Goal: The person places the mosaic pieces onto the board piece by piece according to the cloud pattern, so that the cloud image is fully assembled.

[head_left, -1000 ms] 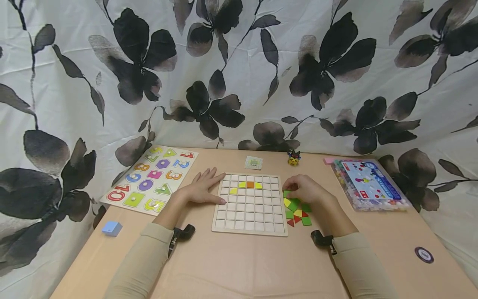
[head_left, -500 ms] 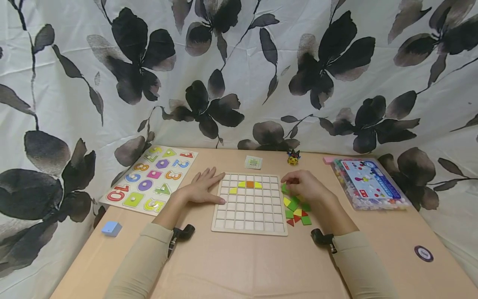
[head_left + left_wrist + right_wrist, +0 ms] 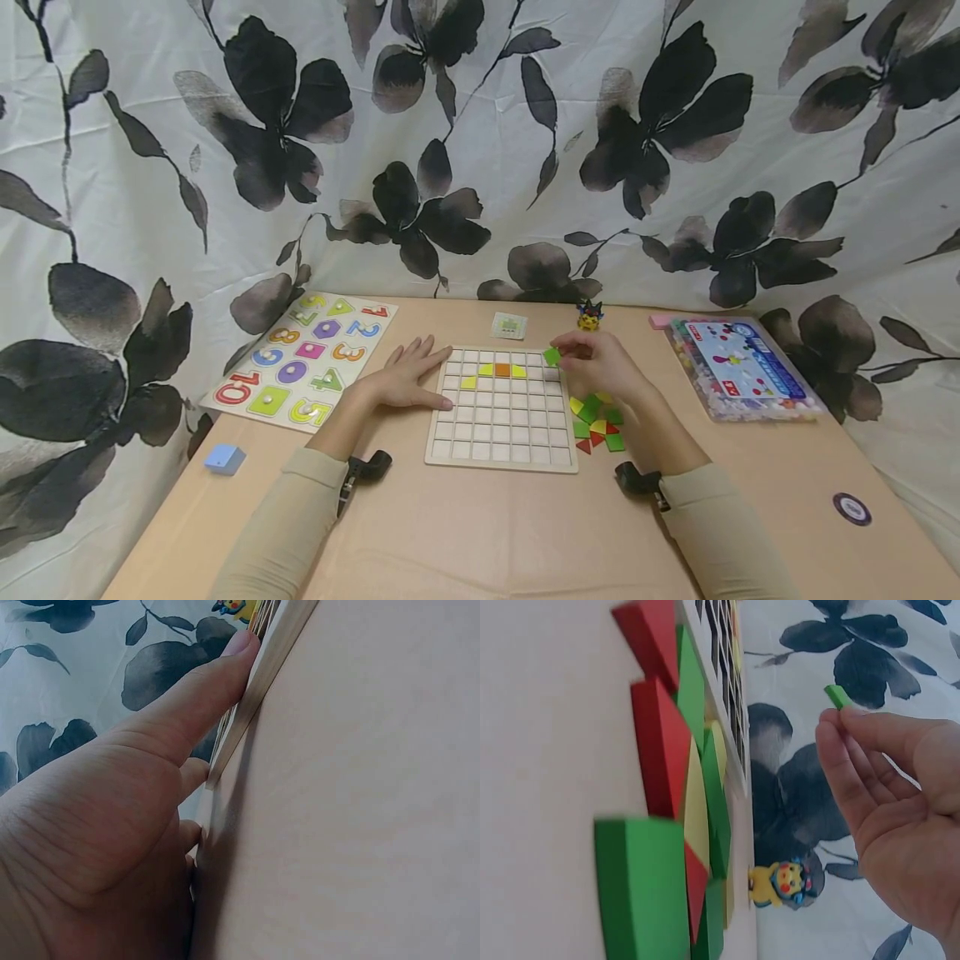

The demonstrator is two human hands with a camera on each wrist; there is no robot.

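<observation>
A white grid board (image 3: 480, 433) with square cells lies mid-table; near its far side sit an orange square (image 3: 502, 371) and a few yellow pieces (image 3: 519, 372). My left hand (image 3: 401, 379) rests at the board's left edge with fingers spread, the thumb (image 3: 225, 671) touching its rim in the left wrist view. Between thumb and fingertips my right hand (image 3: 603, 367) pinches a green square tile (image 3: 552, 357), raised over the board's far right corner. In the right wrist view the green tile (image 3: 837, 696) shows edge-on. Beside the board lies a heap of green, yellow and red tiles (image 3: 592, 412).
A number-and-shape puzzle board (image 3: 303, 358) lies at left, near a blue block (image 3: 224, 459). Behind the grid stand a small card (image 3: 510, 326) and a yellow figurine (image 3: 590, 316). At right are a clear box of beads (image 3: 742, 367) and a dark round disc (image 3: 852, 511).
My right hand has lifted the green tile from beside the board and brought it up and left to the board's far right corner. The left hand stays put.
</observation>
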